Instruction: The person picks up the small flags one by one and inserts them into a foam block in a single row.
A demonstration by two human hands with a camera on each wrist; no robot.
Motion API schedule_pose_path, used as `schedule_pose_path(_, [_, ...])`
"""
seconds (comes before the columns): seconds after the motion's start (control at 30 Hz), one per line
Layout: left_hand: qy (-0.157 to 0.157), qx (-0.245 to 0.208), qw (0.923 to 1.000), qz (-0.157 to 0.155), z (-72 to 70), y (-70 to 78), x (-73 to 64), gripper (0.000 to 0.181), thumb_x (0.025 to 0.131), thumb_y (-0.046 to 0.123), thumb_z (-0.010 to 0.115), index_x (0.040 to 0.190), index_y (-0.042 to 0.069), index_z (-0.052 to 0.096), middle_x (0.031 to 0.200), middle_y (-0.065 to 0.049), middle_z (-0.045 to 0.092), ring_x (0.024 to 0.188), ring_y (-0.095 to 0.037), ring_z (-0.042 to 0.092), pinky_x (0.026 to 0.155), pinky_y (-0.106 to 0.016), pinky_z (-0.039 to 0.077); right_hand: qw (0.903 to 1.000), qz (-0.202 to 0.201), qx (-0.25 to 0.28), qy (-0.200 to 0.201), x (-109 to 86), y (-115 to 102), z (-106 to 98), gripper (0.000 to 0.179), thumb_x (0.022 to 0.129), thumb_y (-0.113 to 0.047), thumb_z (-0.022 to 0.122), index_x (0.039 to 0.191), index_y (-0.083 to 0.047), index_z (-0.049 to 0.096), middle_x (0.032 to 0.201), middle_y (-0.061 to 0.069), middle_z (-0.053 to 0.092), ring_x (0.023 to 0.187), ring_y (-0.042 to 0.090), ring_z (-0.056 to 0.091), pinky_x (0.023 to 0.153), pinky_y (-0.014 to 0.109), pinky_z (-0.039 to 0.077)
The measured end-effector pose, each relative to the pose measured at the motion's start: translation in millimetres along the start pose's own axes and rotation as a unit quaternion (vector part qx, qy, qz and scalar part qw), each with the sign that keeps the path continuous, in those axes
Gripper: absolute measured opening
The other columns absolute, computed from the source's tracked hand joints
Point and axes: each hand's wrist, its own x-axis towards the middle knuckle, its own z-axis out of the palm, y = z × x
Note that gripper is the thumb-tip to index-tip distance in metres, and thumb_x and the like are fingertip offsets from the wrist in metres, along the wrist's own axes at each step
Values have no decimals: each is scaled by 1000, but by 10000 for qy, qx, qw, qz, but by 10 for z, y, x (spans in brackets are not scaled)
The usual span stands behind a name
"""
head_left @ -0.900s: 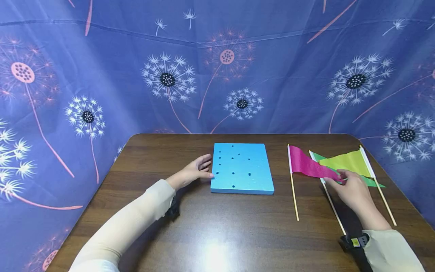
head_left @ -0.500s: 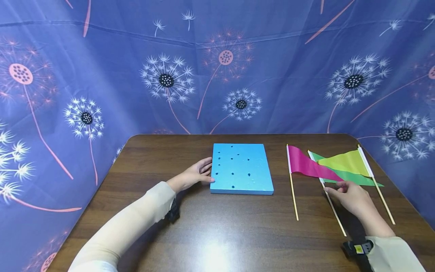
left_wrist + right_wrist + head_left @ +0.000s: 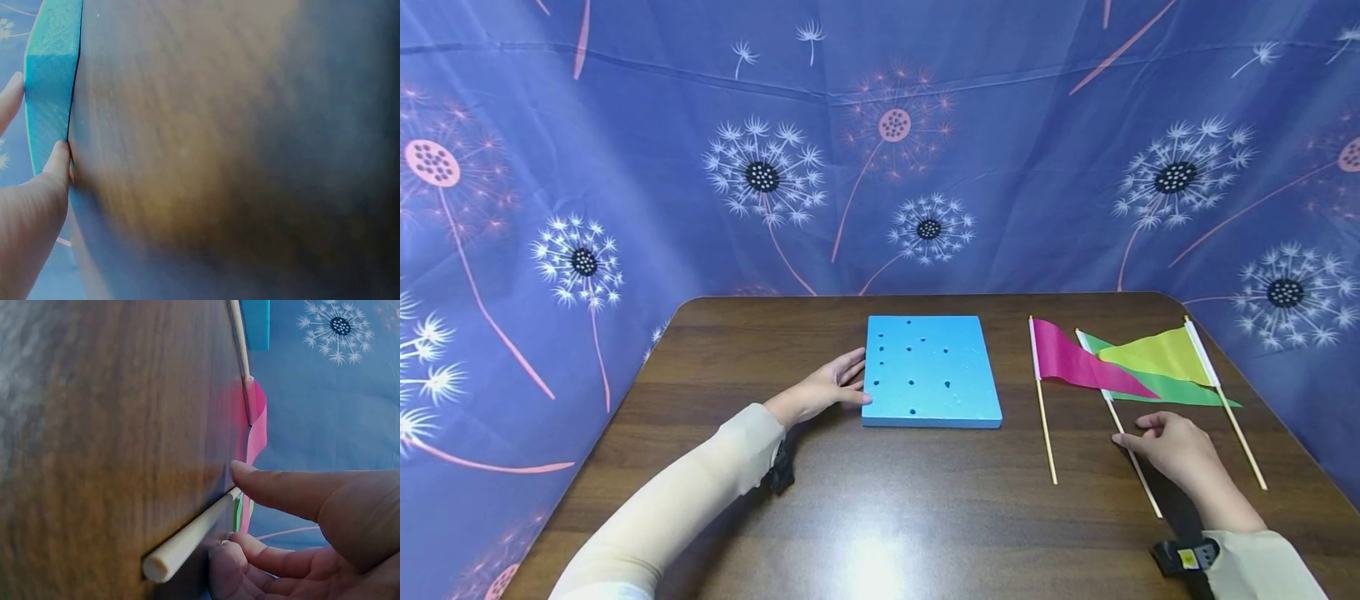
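A light-blue square board with several small holes lies flat on the table. My left hand rests against its left side, fingers extended; the left wrist view shows the thumb touching the board's side face. At the right, my right hand is over the wooden stick of a green pennant flag. In the right wrist view its thumb and fingers stand on opposite sides of that stick, with a gap around it. The pink flag and yellow flag partly cover the green cloth.
The brown wooden table has its back edge against a blue dandelion-print cloth. The pink flag's stick lies left of my right hand, and the yellow flag's stick lies right of it.
My right hand has drawn back from the pink cloth's tip toward me, down along the green flag's stick. My left hand stays at the board. The head view has shifted slightly.
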Motion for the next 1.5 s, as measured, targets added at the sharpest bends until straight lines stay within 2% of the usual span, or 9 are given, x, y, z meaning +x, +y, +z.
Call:
schedule_pose_path(0.1, [-3, -3, 10000, -17, -7, -8, -3, 94, 87, -2, 68, 157, 10, 5, 164, -6, 7, 150, -21, 14, 118, -37, 32, 9998, 94, 84, -135, -7, -6, 6, 64, 79, -35, 78, 108, 17, 54, 74, 9, 57, 67, 20, 56, 55, 28, 39])
schedule_pose_path(0.23, [-117, 15, 9999, -22, -21, -21, -6, 95, 88, 0, 68, 157, 10, 3, 164, -5, 4, 151, -21, 11, 119, -37, 30, 9990, 240, 182, -327, -5, -12, 10, 55, 77, -30, 80, 101, 14, 57, 72, 10, 63, 60, 16, 63, 54, 30, 42])
schedule_pose_path(0.4, [-271, -16, 9996, -1, -24, -25, -7, 95, 89, -1, 67, 157, 12, 1, 164, -5, 2, 151, -21, 10, 120, -37, 27, 9979, 346, 218, -511, 18, -17, -9, 35, 80, -24, 77, 88, 8, 64, 73, 11, 67, 60, 15, 66, 55, 34, 49])
schedule_pose_path(0.57, [-314, -42, 9995, 25, -29, -34, 0, 95, 89, 0, 67, 157, 13, 2, 164, -5, 2, 151, -22, 11, 120, -37, 27, 9965, 316, 246, -736, 19, -4, -24, 26, 83, -23, 74, 79, 3, 71, 67, 2, 67, 60, 12, 65, 55, 33, 48])
schedule_pose_path(0.73, [-279, 1, 9996, 2, -29, -41, -2, 95, 89, 1, 67, 157, 14, 3, 164, -3, 3, 150, -21, 12, 120, -36, 28, 9953, 315, 419, -820, 27, 16, -22, 25, 83, -21, 72, 79, 4, 71, 62, -3, 65, 57, 11, 65, 54, 30, 51])
schedule_pose_path(0.97, [-190, 8, 9998, -3, -19, -39, -5, 94, 88, 2, 68, 157, 12, 4, 164, -4, 4, 150, -21, 13, 119, -37, 30, 9901, 473, 910, -957, 54, 45, -22, 26, 84, -16, 68, 82, 10, 69, 65, 1, 64, 60, 11, 65, 58, 31, 60])
schedule_pose_path(1.13, [-190, -24, 9998, 28, -20, -43, -6, 93, 89, 1, 67, 157, 12, 4, 164, -5, 4, 150, -22, 12, 120, -38, 29, 9847, 439, 1343, -1016, 75, 62, -7, 27, 85, -11, 68, 86, 16, 66, 67, 2, 63, 61, 11, 65, 58, 30, 61])
schedule_pose_path(1.5, [-238, -7, 9997, -26, -14, -34, -18, 94, 89, 2, 67, 157, 14, 4, 164, -4, 4, 150, -22, 13, 120, -38, 28, 9801, 357, 1712, -940, 80, 2, -77, 27, 90, -7, 61, 92, 19, 64, 70, 1, 64, 63, 12, 62, 59, 29, 62])
